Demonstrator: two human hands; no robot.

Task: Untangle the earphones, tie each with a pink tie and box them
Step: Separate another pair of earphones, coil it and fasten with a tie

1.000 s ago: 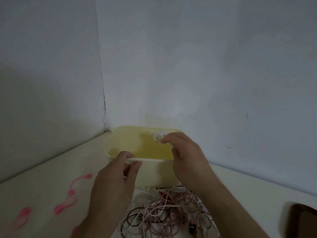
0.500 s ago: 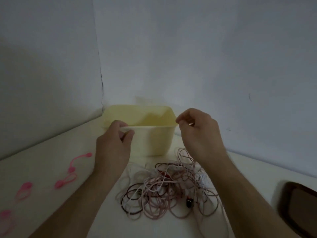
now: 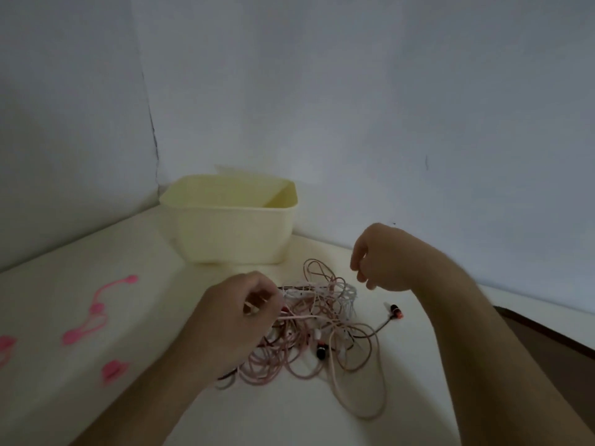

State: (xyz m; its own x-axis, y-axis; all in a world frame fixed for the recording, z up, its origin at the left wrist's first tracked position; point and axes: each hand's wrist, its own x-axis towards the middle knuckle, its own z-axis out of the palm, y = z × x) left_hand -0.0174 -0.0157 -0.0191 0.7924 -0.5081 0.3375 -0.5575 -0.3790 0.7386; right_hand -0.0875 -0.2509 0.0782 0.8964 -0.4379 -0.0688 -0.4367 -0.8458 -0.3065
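A tangle of pink, white and dark earphone cords (image 3: 325, 336) lies on the white table in front of a pale yellow box (image 3: 231, 235) that stands open in the corner. My left hand (image 3: 235, 320) rests on the left side of the tangle, its curled fingers pinching a pink cord. Just above the pile's far right side hovers my right hand (image 3: 383, 259), fingers hanging loosely curled with nothing visible in them. A black and red earbud (image 3: 395, 312) sticks out to the right of the pile. Several pink ties (image 3: 98, 309) lie on the table at the left.
Two white walls meet behind the box. A dark brown object (image 3: 547, 336) sits at the table's right edge. One long pink cord loop (image 3: 370, 410) trails from the pile toward me.
Both hands have let go of the box rim and come down toward me to the tangle. My left hand has taken hold of a pink cord.
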